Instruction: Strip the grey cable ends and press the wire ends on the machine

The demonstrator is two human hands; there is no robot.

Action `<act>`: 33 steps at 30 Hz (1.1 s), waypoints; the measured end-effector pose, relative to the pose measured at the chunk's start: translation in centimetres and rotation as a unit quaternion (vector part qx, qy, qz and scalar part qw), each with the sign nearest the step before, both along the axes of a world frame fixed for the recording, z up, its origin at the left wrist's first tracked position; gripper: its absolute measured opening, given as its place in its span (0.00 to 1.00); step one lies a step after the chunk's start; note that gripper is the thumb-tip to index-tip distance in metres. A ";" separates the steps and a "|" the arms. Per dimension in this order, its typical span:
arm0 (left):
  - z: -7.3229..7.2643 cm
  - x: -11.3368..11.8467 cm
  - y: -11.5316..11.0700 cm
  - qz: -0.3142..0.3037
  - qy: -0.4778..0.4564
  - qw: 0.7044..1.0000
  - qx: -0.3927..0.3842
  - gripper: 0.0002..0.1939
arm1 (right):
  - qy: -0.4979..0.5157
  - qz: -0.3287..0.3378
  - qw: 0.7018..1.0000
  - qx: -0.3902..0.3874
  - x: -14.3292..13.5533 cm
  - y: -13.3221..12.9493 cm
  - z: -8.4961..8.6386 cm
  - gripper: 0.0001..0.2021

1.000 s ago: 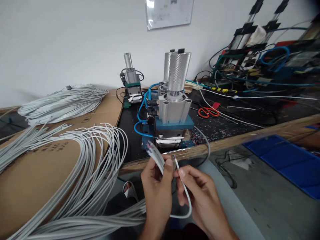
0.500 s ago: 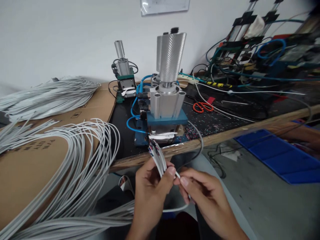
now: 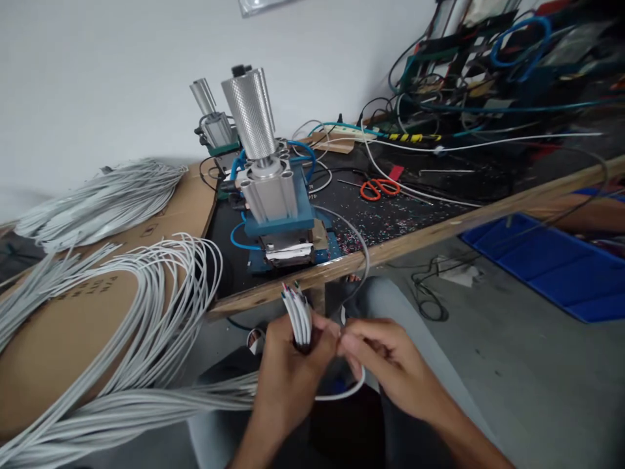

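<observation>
My left hand [image 3: 288, 365] is closed round a bundle of white cables [image 3: 299, 316], whose ends point up and show small coloured wires. Its thumb and forefinger meet the fingertips of my right hand [image 3: 381, 355]. My right hand is closed in a pinch on a single white cable [image 3: 349, 391], which loops below it back toward the left hand. Just beyond the bundle, at the table edge, stands a metal pneumatic press [image 3: 273, 195] on a blue base. Long white cables [image 3: 146, 410] trail to the left from behind my left hand.
Coiled cables [image 3: 161, 280] and a plastic-wrapped bundle [image 3: 107, 202] lie on cardboard [image 3: 97, 326] at left. A second press [image 3: 215, 130] stands behind. Orange-handled scissors [image 3: 379, 189] and wire scraps lie on the black tabletop [image 3: 488, 189]. A blue tray [image 3: 541, 267] is at right.
The view has shifted, so the presses appear further left and tilted. The single cable's tip now rises above the pinched fingertips, and the bundle stands more upright in my left hand.
</observation>
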State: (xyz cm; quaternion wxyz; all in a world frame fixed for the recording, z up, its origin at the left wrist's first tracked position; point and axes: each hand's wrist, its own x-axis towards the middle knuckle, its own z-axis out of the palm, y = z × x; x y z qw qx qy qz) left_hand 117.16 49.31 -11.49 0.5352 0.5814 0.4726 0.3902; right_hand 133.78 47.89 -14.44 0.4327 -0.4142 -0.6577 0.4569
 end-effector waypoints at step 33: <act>-2.8 -0.5 1.5 0.140 -0.285 0.948 0.028 0.16 | 0.148 -0.232 0.961 0.011 -9.3 0.1 0.0 0.23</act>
